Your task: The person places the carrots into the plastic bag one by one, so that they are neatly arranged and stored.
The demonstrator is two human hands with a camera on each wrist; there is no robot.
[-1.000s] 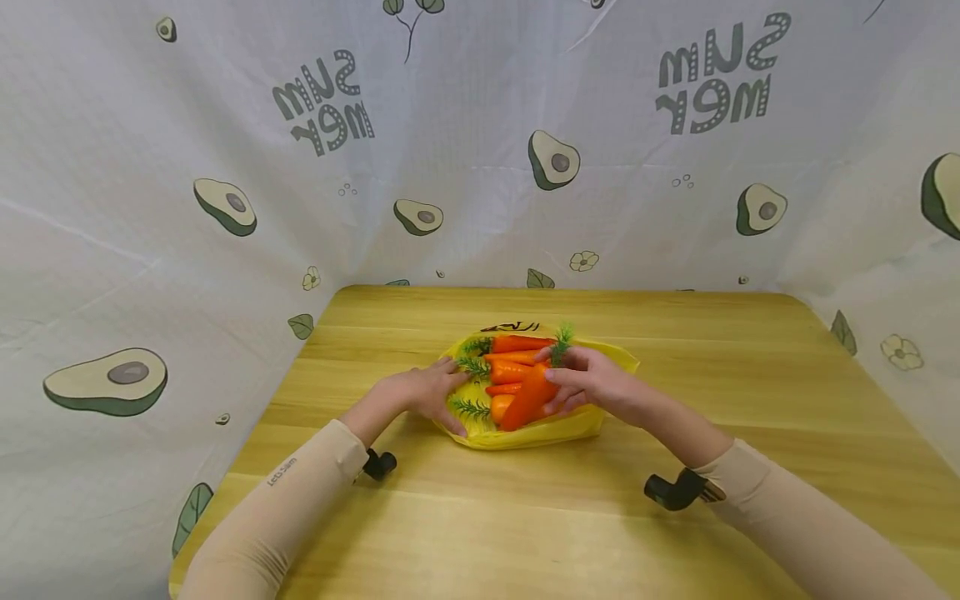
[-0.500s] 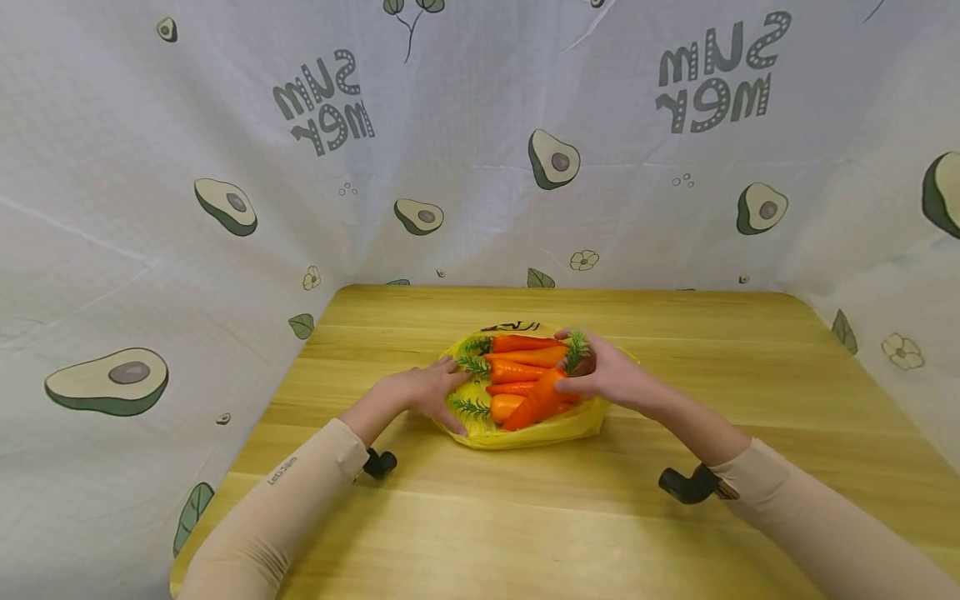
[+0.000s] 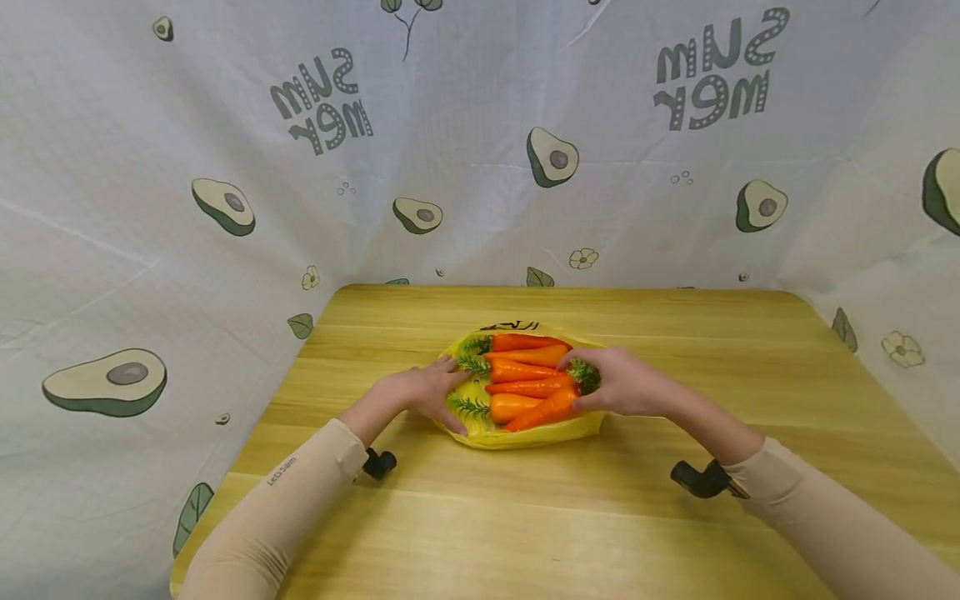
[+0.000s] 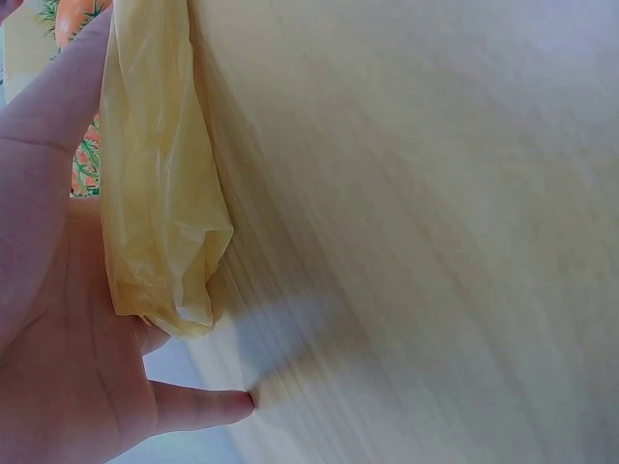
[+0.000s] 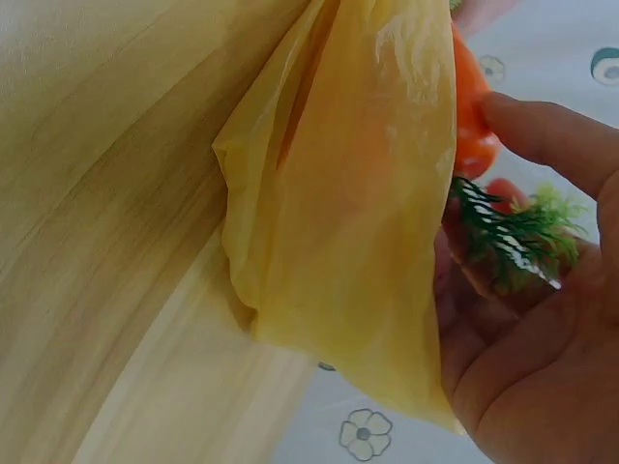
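A yellow plastic bag point(image 3: 555, 429) lies on the table with its mouth facing up and several orange carrots point(image 3: 517, 408) in it. Their green leafy tops point mostly left. My left hand point(image 3: 435, 393) is spread at the bag's left end, thumb and fingers apart; in the left wrist view the thumb goes behind the bag's plastic point(image 4: 160, 164) and the little finger is straight. At the right end, my right hand point(image 3: 622, 383) holds the nearest carrot point(image 3: 551, 408) by its leafy end. The right wrist view shows the thumb on that carrot point(image 5: 472, 106) beside its greens point(image 5: 517, 232).
The wooden table point(image 3: 495, 517) extends around the bag on all sides. A white curtain point(image 3: 465, 100) printed with avocados hangs behind it and at both sides. Black camera mounts point(image 3: 701, 479) stick out from the sleeves.
My right hand has moved right and then slightly nearer, turning the carrot from steeply slanted to flatter beside the others. My left hand has stayed in place.
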